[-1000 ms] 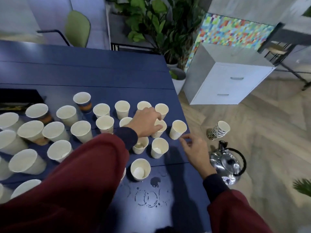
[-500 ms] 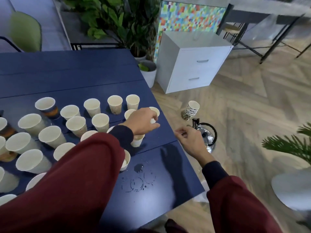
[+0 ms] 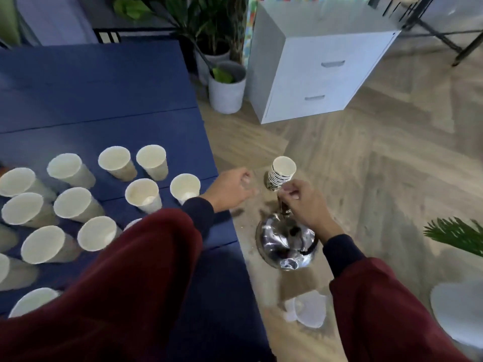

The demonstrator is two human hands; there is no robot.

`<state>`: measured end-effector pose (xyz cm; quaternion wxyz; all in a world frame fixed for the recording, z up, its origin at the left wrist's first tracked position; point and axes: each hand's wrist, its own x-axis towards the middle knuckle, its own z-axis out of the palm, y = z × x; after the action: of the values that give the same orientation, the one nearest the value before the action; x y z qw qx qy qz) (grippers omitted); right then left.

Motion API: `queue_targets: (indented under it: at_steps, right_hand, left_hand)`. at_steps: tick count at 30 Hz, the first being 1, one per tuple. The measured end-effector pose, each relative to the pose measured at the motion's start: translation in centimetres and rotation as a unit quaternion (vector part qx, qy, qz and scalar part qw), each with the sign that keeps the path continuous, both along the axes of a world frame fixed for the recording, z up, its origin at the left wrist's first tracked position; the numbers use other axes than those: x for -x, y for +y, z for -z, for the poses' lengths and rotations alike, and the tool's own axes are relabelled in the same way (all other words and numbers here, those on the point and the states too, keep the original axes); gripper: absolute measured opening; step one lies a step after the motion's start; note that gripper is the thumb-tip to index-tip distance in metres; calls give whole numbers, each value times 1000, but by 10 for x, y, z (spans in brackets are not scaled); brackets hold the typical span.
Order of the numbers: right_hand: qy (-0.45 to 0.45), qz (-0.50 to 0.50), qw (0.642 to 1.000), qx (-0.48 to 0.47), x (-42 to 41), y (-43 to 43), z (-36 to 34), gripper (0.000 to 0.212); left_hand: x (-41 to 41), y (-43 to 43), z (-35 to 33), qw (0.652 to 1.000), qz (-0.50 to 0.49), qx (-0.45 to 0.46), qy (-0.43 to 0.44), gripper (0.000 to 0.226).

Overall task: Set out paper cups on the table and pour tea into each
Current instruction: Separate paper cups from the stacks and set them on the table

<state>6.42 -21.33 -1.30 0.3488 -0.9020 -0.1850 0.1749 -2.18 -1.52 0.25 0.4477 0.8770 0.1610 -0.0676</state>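
Note:
Several white paper cups [image 3: 142, 194] stand upright on the dark blue table [image 3: 109, 105] at the left. A stack of paper cups [image 3: 281, 173] stands on the wooden floor right of the table. A shiny metal kettle [image 3: 286, 244] sits on the floor just in front of the stack. My left hand [image 3: 231, 189] hangs past the table's right edge, fingers loosely curled, holding nothing. My right hand [image 3: 305, 205] hovers above the kettle's top, next to the stack, fingers curled and blurred; I cannot tell whether it touches anything.
A white drawer cabinet [image 3: 321, 66] and a potted plant in a white pot [image 3: 227, 87] stand behind the kettle. White shoes [image 3: 307, 309] and a white seat [image 3: 460, 309] lie near the bottom right, beside green fronds [image 3: 457, 236].
My view swung right, toward the floor. My left hand left the cups and moved off the table edge. My right hand travelled right, over the kettle beside the cup stack.

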Motion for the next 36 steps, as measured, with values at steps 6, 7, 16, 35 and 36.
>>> queue_targets:
  at_steps: [6,7,16,35,36]
  right_hand:
    - [22,65,998,-3,-84,-2,46,57]
    - [46,77,996,-7,-96,-1,55,66]
    - [286,114,948,-79,-144,13,107,30]
    - [483,9,846,-225,-26,4,-33,26]
    - [479,-2,850,-221,-13,8,-37,27]
  left_hand:
    - [-75,-32,55,983,-118,131,52,70]
    - [-87,-36,63,971,-153,174,60,80]
    - [-131,-55,113,962,-89,253,51,75]
    - [-12,-31,-10,993,-66,91,-34,68]
    - [4,-28,-13,993,-60,103,-27,71]
